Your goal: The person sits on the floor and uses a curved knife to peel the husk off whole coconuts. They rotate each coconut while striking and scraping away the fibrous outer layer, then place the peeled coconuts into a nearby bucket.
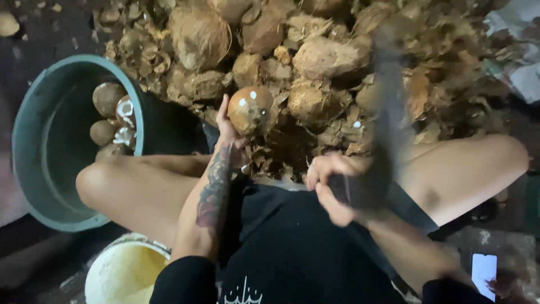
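While left hand [228, 126] cups brown coconut [251, 110] from behind, fingers wrapped round shell, held clear above lap near husk pile [315, 62]; right hand [332, 191] fisted on blurred blade [388, 112] handle, raised. Green bucket [34, 141] beside knee holds peeled coconuts.

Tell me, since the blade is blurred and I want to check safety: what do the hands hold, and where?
Left hand cups a husked coconut from its left side. Right hand grips a long dark blade by its handle end.
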